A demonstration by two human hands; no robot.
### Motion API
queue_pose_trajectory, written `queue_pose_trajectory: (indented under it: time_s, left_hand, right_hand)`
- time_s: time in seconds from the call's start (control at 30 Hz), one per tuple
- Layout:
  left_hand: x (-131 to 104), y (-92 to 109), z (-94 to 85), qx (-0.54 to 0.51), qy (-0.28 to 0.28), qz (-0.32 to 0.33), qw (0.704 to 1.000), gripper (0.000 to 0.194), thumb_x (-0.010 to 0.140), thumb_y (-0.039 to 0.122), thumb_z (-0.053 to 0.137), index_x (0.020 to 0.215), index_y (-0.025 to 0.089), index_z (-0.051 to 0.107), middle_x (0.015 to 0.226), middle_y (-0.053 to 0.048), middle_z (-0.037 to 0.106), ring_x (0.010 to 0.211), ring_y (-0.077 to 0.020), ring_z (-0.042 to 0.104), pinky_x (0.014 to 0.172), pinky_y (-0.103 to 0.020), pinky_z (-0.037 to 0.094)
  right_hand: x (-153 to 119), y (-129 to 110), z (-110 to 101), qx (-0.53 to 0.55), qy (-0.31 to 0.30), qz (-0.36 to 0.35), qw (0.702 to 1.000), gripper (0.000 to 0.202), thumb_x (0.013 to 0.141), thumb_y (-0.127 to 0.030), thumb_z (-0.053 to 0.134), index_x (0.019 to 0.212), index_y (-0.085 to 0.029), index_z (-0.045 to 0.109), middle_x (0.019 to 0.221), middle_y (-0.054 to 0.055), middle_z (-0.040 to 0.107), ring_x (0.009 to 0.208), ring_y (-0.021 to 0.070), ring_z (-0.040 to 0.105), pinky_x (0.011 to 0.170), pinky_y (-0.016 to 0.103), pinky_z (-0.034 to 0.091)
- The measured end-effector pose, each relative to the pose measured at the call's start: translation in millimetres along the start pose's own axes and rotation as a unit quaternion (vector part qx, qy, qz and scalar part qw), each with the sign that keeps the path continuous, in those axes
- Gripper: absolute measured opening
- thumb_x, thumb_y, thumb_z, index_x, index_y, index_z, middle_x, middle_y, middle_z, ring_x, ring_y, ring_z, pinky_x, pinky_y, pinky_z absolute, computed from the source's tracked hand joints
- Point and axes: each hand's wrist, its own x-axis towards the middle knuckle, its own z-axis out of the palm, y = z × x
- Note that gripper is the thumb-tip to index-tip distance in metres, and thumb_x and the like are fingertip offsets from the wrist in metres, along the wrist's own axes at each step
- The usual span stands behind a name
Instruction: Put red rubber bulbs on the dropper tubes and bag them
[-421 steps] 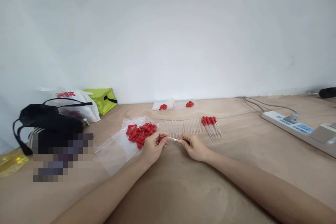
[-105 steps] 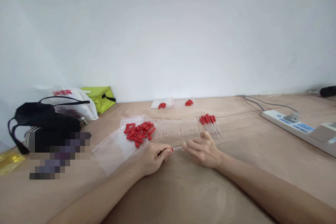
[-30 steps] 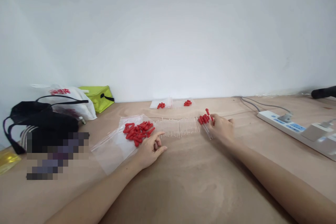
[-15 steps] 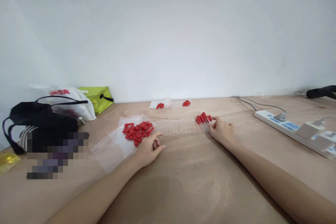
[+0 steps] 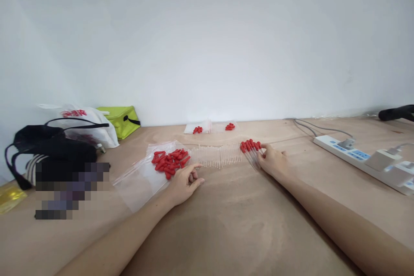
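Observation:
My left hand rests on the wooden table, index finger stretched out and the other fingers loosely bent, with nothing in it. Just behind it, a pile of red rubber bulbs lies on a clear zip bag. A row of thin clear tubes lies side by side between my hands. At the row's right end are several droppers, clear tubes topped with red bulbs. My right hand has its thumb and index finger closed at the rightmost dropper; its other fingers are partly hidden.
Two small bags with red bulbs lie near the wall. A white power strip with plugs and grey cables is on the right. To the left are a black bag, a white plastic bag and a lime-green case.
The red-topped droppers by my right hand have shifted slightly and lie a little more evenly together. My left hand stays in place.

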Motion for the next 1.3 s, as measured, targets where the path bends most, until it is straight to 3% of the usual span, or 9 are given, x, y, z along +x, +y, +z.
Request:
queue_pose_trajectory:
  time_s: [0.13, 0.27, 0.47, 0.67, 0.87, 1.13, 1.3]
  left_hand:
    - [1, -1, -1.7, 0.046, 0.082, -0.004, 0.996, 0.023, 0.073, 0.028, 0.053, 0.093, 0.017, 0.056, 0.073, -0.002, 0.055, 0.071, -0.0167, 0.051, 0.067, -0.029, 0.041]
    - [5, -5, -4.9, 0.096, 0.154, -0.032, 0.983, 0.017, 0.073, 0.026, 0.052, 0.086, 0.016, 0.058, 0.07, -0.003, 0.054, 0.073, -0.0197, 0.049, 0.07, -0.033, 0.04]
    - [5, -5, -13.5, 0.177, 0.212, -0.084, 0.958, 0.021, 0.064, 0.017, 0.054, 0.084, 0.018, 0.056, 0.077, -0.004, 0.056, 0.076, -0.0228, 0.049, 0.07, -0.035, 0.036]
    - [3, -8, -22.2, 0.265, 0.183, -0.085, 0.943, 0.023, 0.06, 0.026, 0.058, 0.082, 0.02, 0.057, 0.087, -0.005, 0.056, 0.086, -0.0263, 0.046, 0.072, -0.036, 0.032]
    - [12, -18, -20.8, 0.315, 0.179, -0.074, 0.929, 0.022, 0.071, 0.038, 0.052, 0.082, 0.021, 0.061, 0.091, -0.007, 0.056, 0.088, -0.0262, 0.045, 0.075, -0.037, 0.029]
    - [24, -26, -19.1, 0.308, 0.166, -0.117, 0.929, 0.022, 0.072, 0.04, 0.052, 0.071, 0.022, 0.065, 0.084, -0.007, 0.057, 0.087, -0.0265, 0.047, 0.073, -0.039, 0.031]
    - [22, -24, -16.4, 0.274, 0.209, -0.117, 0.931, 0.017, 0.072, 0.034, 0.053, 0.07, 0.02, 0.063, 0.082, -0.006, 0.056, 0.086, -0.0252, 0.048, 0.074, -0.037, 0.033]
  right_hand:
    - [0, -3, -1, 0.022, 0.016, -0.026, 0.999, 0.031, 0.078, -0.032, 0.038, 0.101, -0.019, 0.054, 0.071, 0.002, 0.064, 0.072, 0.0185, 0.057, 0.076, 0.034, 0.024]
    - [2, -20, -4, 0.024, 0.02, -0.082, 0.996, 0.027, 0.078, -0.036, 0.039, 0.082, -0.021, 0.061, 0.077, 0.002, 0.064, 0.072, 0.0179, 0.055, 0.074, 0.034, 0.023]
    - [15, -52, 0, -0.042, -0.048, -0.066, 0.996, 0.03, 0.078, -0.032, 0.039, 0.071, -0.018, 0.063, 0.075, 0.008, 0.064, 0.074, 0.0202, 0.056, 0.076, 0.037, 0.023]
    - [23, -67, -1, -0.112, -0.07, -0.051, 0.99, 0.024, 0.075, -0.023, 0.042, 0.079, -0.013, 0.063, 0.082, 0.014, 0.063, 0.076, 0.0232, 0.058, 0.078, 0.04, 0.023]
    - [20, -79, -4, -0.15, -0.077, -0.075, 0.983, 0.022, 0.069, -0.008, 0.044, 0.08, -0.011, 0.064, 0.079, 0.016, 0.064, 0.076, 0.0249, 0.059, 0.078, 0.043, 0.021]
    - [14, -85, -3, -0.168, -0.094, -0.078, 0.978, 0.024, 0.07, -0.004, 0.044, 0.081, -0.012, 0.065, 0.079, 0.015, 0.064, 0.08, 0.0259, 0.058, 0.076, 0.043, 0.022]
    - [14, -86, 1, -0.167, -0.099, -0.062, 0.979, 0.025, 0.071, -0.005, 0.043, 0.082, -0.013, 0.065, 0.081, 0.016, 0.064, 0.081, 0.0266, 0.056, 0.074, 0.045, 0.022]
